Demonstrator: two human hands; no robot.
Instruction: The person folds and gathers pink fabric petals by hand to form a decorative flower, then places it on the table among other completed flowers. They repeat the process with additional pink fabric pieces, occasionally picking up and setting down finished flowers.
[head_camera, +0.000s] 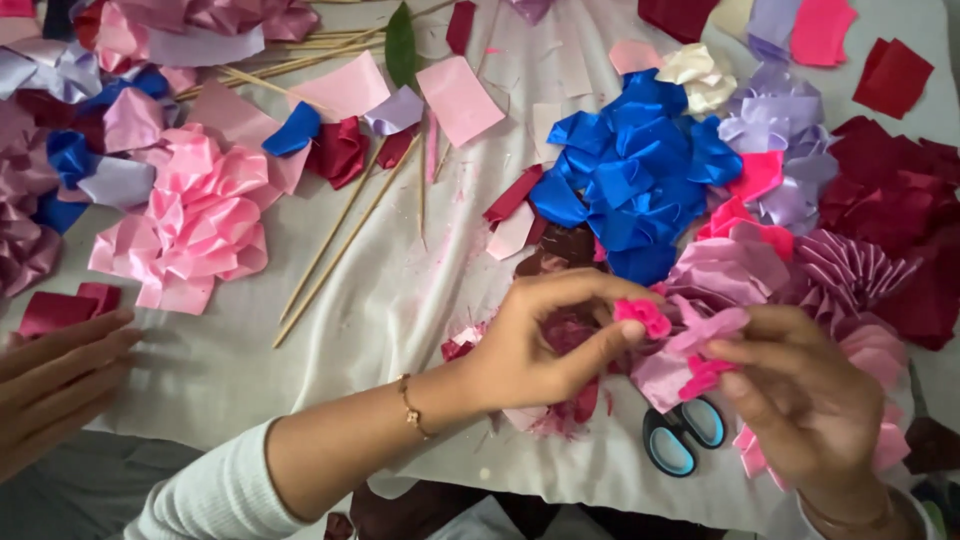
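Your left hand (535, 345) is pinching a small folded piece of bright pink ribbon (643, 316) between thumb and fingertips, and your right hand (800, 400) is gripping the other end of the same work, a second bright pink fold (703, 377), with a pale pink strip (705, 328) running between the two. You are holding this bundle just above the white cloth (400, 290), near its front edge and right of centre.

Directly under your hands, a pair of scissors (683, 437) with black and light blue handles is lying on the cloth, partly covered by your right hand. Just behind the bundle, a mauve pleated ribbon flower (845, 265) is sitting beside a pile of blue ribbon folds (640, 180). Lilac folds (775, 130) and dark red pieces (900, 190) are lying further right. To the left, well apart from your hands, a finished light pink flower (195, 225) is resting near several thin wooden sticks (340, 235) lying slantwise. Loose pink squares (460, 98) are scattered towards the back, beside a green leaf (401, 45).

Your left forearm is reaching in from the lower left, white sleeve pushed back, a thin gold bracelet (411, 408) on the wrist. Your right wrist is bending inwards. Another person's hand (55, 385) is resting flat at the left edge.
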